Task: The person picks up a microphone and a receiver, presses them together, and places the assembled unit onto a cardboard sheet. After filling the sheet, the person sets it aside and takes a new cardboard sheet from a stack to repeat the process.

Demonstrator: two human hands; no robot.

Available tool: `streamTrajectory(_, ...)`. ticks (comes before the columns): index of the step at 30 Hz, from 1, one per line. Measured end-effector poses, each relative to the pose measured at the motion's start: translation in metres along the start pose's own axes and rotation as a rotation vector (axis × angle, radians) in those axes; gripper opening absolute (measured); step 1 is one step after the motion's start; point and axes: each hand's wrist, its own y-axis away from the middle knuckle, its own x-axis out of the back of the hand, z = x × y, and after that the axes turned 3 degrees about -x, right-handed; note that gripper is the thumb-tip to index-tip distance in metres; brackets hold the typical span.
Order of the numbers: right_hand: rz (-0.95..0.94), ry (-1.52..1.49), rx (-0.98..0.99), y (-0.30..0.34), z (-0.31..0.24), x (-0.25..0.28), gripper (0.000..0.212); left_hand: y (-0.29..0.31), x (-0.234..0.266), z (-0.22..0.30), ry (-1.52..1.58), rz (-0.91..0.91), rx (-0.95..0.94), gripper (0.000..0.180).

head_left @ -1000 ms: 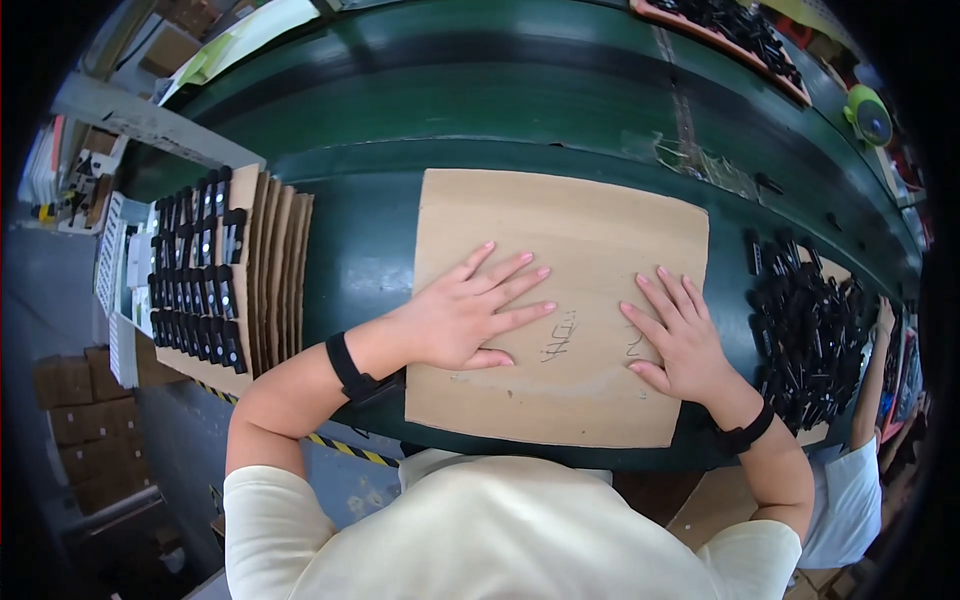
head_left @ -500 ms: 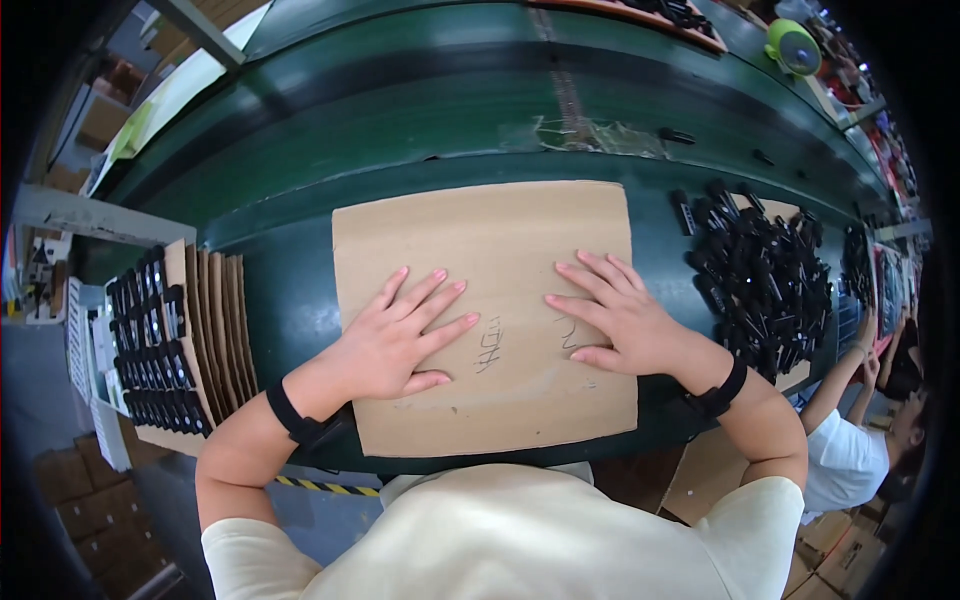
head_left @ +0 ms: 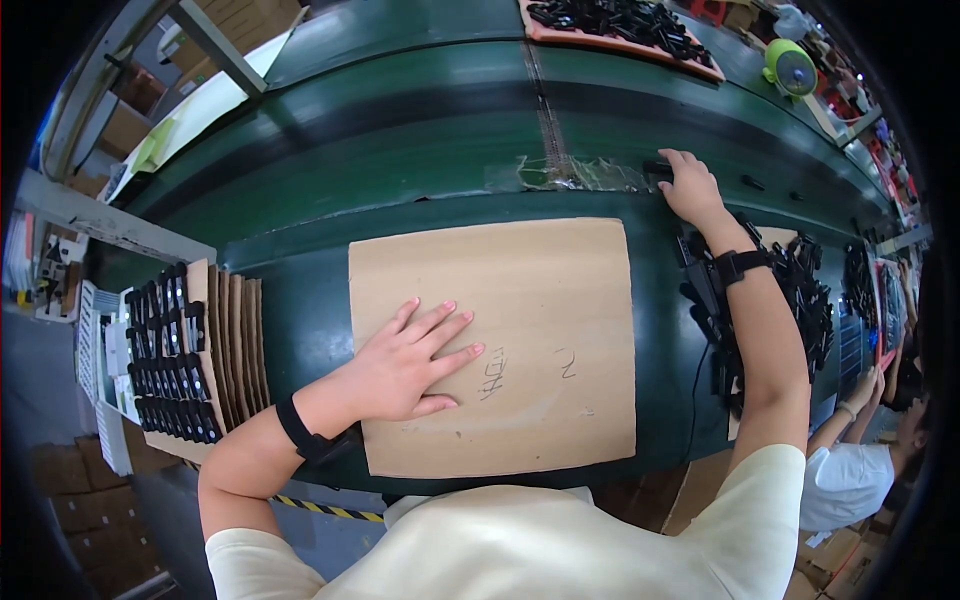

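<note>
A flat sheet of brown cardboard point(head_left: 500, 270) with pen marks lies before me on the green bench. My left hand point(head_left: 405, 365) rests flat on its left half, fingers spread. Stretched out to the far right, my right hand point(head_left: 690, 187) has its thumb and fingers around a small black plastic piece point(head_left: 657, 170) on the green belt. Beneath my right forearm is a heap of black plastic pieces point(head_left: 805, 310), partly covered by the arm.
Upright cardboard sheets point(head_left: 240, 340) stand at the left beside rows of black pieces point(head_left: 170, 360). Clear tape point(head_left: 590, 175) crosses the belt seam. An orange tray point(head_left: 620, 45) of black parts and a green fan point(head_left: 790, 68) are at the back. Another person point(head_left: 850, 485) works at the right.
My right hand has lifted off the cardboard and reached far right to the black piece on the belt. The left hand stays on the cardboard. The view has shifted slightly.
</note>
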Motion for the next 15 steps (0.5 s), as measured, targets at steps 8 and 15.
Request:
streamTrajectory(8, -0.128, -0.125, -0.065, -0.015, 0.007, -0.007, 0.027, -0.005, 0.003, -0.002, 0.023, 0.018, 0.000, 0.062)
streamTrajectory(15, -0.155, -0.815, 0.021, 0.062, -0.076, 0.077, 0.023, -0.002, 0.017, -0.005, 0.063, 0.041, 0.035, 0.058)
